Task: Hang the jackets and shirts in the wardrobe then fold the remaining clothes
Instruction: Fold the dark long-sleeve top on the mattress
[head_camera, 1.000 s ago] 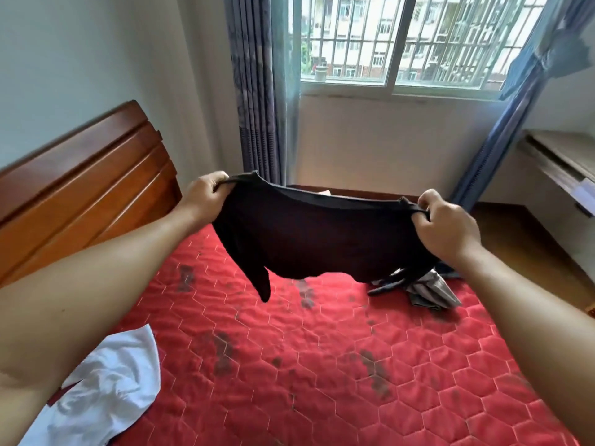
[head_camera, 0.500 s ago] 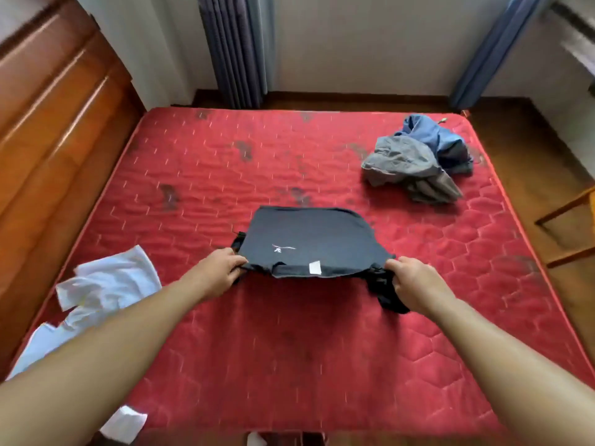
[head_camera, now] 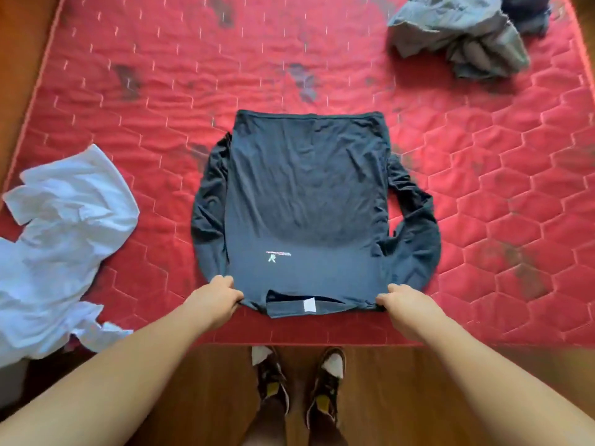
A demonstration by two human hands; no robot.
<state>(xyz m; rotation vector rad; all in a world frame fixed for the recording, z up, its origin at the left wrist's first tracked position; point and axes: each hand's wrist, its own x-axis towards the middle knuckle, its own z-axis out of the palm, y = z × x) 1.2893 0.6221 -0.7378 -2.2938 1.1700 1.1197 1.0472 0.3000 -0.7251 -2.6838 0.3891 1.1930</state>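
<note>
Left grip (head_camera: 215,297), right grip (head_camera: 405,305) pinching shirt (head_camera: 306,194), grey pile (head_camera: 457,37) cropped

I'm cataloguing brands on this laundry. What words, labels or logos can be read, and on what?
Print near the collar of the black shirt: a small white figure under a thin line of text, too small to read.
White neck tag on the same shirt: no legible writing.
No other text shows.

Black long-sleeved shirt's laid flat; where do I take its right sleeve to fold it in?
Grip the right sleeve at the outermost bulge of its arc, coming in from the right across the red quilted mattress. It lies crumpled beside the black long-sleeved shirt, and that edge is clear of the body.
</note>
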